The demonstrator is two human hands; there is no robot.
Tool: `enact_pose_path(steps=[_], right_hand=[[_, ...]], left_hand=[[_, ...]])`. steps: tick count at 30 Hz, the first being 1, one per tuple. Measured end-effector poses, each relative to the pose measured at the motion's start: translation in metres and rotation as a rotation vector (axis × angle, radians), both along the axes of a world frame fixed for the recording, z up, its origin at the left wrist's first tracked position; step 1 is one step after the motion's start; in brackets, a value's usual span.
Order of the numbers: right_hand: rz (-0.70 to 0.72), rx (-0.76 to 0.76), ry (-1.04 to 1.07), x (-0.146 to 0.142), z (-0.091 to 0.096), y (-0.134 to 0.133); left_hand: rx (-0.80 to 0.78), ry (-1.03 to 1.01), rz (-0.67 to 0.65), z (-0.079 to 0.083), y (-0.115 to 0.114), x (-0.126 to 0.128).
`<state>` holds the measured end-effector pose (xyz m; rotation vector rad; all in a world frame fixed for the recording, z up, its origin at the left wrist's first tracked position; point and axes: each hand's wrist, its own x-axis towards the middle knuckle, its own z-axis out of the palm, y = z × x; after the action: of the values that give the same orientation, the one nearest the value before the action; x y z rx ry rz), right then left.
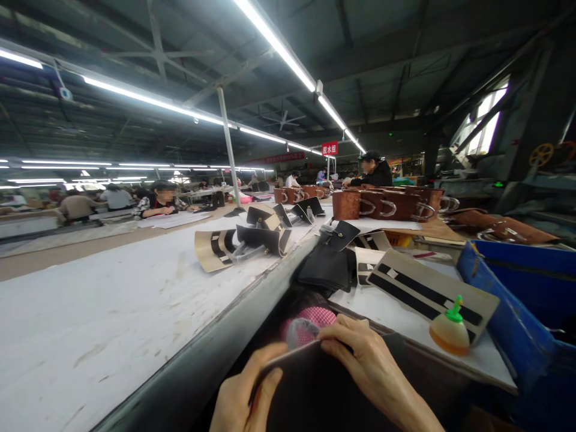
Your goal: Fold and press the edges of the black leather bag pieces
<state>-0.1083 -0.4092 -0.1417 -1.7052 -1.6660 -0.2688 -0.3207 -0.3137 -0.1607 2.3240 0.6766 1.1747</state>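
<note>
At the bottom of the view my left hand (245, 393) and my right hand (371, 366) both grip the top edge of a dark leather piece (315, 390). The fingers of each hand curl over that edge, closed on it. Just beyond the piece lies a pink checked cloth (317, 317) with a clear plastic item (300, 331) on it. A small glue bottle with a green cap (450, 329) stands to the right of my right hand on the white bench.
A long white table (112, 312) runs on the left, with folded tan-and-black bag parts (243, 240). Black leather pieces (328, 264) and a striped panel (432, 291) lie ahead. A blue bin (531, 288) is right. Brown bags (387, 204) and seated workers (159, 201) are farther back.
</note>
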Motion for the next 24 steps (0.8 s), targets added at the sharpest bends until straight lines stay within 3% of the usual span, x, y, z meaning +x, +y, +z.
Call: enact_pose_path(steps=[3, 6, 8, 11, 14, 18, 21, 24], right_hand=[[0.003, 0.036, -0.07, -0.009, -0.001, 0.009], [0.019, 0.082, -0.132, -0.023, -0.001, 0.016], [0.026, 0.15, -0.208, -0.031, 0.001, 0.015], [0.039, 0.193, -0.29, -0.032, 0.005, 0.003], [-0.01, 0.179, -0.255, -0.013, 0.001, -0.021], [-0.183, 0.212, -0.052, 0.026, -0.023, -0.048], [-0.272, 0.222, 0.217, 0.045, -0.037, -0.051], [-0.229, 0.27, 0.377, 0.05, -0.038, -0.042]], left_hand=[[0.164, 0.109, 0.146, 0.004, 0.011, 0.005], [0.396, 0.355, 0.079, 0.014, 0.008, 0.023], [0.333, 0.555, 0.05, 0.024, 0.0, 0.037], [0.154, 0.757, 0.108, 0.035, -0.009, 0.049], [0.071, 0.765, 0.12, 0.035, -0.006, 0.046], [-0.07, 0.68, 0.115, 0.029, 0.007, 0.03], [-0.112, 0.59, 0.11, 0.031, 0.012, 0.019], [-0.085, 0.447, 0.036, 0.035, 0.014, 0.009]])
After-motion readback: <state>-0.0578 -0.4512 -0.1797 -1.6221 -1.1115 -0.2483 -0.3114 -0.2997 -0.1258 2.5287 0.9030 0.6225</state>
